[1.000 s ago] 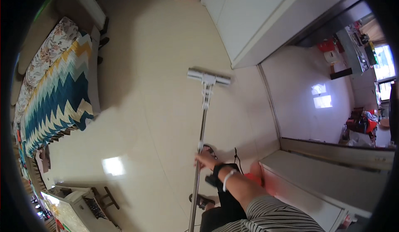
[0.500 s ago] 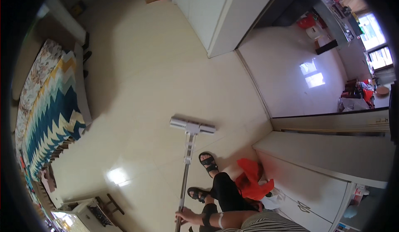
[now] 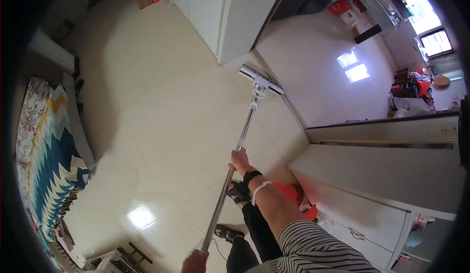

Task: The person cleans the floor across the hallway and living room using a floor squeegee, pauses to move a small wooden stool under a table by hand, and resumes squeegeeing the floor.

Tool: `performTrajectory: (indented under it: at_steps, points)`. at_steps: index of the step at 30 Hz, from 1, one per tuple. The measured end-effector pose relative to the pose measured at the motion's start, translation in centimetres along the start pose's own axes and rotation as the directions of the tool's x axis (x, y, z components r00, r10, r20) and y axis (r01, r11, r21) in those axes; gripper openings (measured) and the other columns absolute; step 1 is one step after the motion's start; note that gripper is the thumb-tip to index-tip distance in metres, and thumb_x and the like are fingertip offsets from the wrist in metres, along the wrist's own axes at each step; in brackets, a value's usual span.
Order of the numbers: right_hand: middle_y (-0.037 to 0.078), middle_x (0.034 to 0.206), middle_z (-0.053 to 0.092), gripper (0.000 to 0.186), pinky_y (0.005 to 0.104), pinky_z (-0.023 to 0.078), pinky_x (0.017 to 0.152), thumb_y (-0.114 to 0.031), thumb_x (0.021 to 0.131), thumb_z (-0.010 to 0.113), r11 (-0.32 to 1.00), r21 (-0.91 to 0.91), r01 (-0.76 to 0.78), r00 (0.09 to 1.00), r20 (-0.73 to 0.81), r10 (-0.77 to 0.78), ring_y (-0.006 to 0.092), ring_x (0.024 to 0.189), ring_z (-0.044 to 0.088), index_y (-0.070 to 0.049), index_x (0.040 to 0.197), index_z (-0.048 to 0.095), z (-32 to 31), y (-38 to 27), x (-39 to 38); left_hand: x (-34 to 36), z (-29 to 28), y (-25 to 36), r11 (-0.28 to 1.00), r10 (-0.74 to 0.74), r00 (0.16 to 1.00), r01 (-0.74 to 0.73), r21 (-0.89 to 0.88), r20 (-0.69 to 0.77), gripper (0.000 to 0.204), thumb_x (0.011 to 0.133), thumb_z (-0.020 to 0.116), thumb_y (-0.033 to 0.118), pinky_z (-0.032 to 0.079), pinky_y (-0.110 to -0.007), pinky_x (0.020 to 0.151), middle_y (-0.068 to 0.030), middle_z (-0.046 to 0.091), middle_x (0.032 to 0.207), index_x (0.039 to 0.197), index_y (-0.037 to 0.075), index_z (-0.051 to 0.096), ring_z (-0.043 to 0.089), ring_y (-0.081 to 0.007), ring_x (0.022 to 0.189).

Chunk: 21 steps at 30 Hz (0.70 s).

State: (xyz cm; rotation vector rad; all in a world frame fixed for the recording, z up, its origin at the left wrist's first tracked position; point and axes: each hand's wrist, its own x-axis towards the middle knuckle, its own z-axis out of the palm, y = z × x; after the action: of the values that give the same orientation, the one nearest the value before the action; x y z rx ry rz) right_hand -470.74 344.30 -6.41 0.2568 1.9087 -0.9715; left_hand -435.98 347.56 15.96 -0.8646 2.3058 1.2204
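A mop (image 3: 225, 190) with a shiny metal pole slants from the bottom edge up to the right. Its wide white head (image 3: 261, 80) rests on the tiled floor beside the sliding-door track. My right hand (image 3: 239, 160) is wrapped round the pole partway up, with the arm stretched forward. Lower down, at the bottom edge, my left hand (image 3: 196, 261) closes round the upper end of the pole; part of it is cut off by the frame. Black sandals (image 3: 229, 232) are on my feet, close to the pole.
A white cabinet (image 3: 355, 207) stands on the right, with a red bag (image 3: 288, 193) on the floor beside it. The door track (image 3: 281, 93) borders another room. A sofa with a zigzag cover (image 3: 56, 150) is at left, a small stool (image 3: 140, 254) lower left.
The mop head has moved forward and right, up to the door track. My right arm has reached out along the pole, and my left hand has come into view at the bottom.
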Motion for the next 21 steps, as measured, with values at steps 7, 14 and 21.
performTrajectory:
  at_steps: [7,14,21]
  points:
    - [0.007,0.061,0.041,0.02,0.034,0.04,0.034,-0.017,0.076,0.051,0.983,0.181,0.026,0.999,0.034,-0.033,0.0194,0.036,0.043,-0.005,0.088,0.041,3.2,17.0,-14.2,-13.6,5.0,1.5,0.884,-0.449,0.86,0.467,-0.022,0.244,0.022,0.085,0.04,0.021,0.045,-0.039,0.057,-0.0177,0.052,0.073,0.089,0.002,0.05,0.055,-0.0344,0.067]
    - [0.013,0.073,0.052,0.04,0.0361,0.051,0.042,-0.021,0.08,0.048,0.807,0.059,-0.588,0.678,0.58,0.452,0.0237,0.056,0.059,-0.004,0.103,0.02,7.7,22.2,-29.4,-19.9,-0.1,2.9,0.769,-0.63,0.735,0.635,0.072,0.248,0.027,0.084,0.042,0.026,0.044,-0.04,0.058,-0.0182,0.053,0.072,0.088,0.001,0.051,0.055,-0.0354,0.068]
    - [0.009,0.065,0.051,0.018,0.0342,0.049,0.04,-0.016,0.079,0.047,0.898,0.239,-0.368,0.897,0.347,0.275,0.0238,0.053,0.06,-0.001,0.084,0.038,6.7,14.3,-18.3,-19.1,-4.5,2.6,0.761,-0.649,0.729,0.617,0.203,0.217,0.032,0.084,0.045,0.031,0.044,-0.041,0.059,-0.0187,0.054,0.071,0.086,0.0,0.052,0.055,-0.0365,0.069]
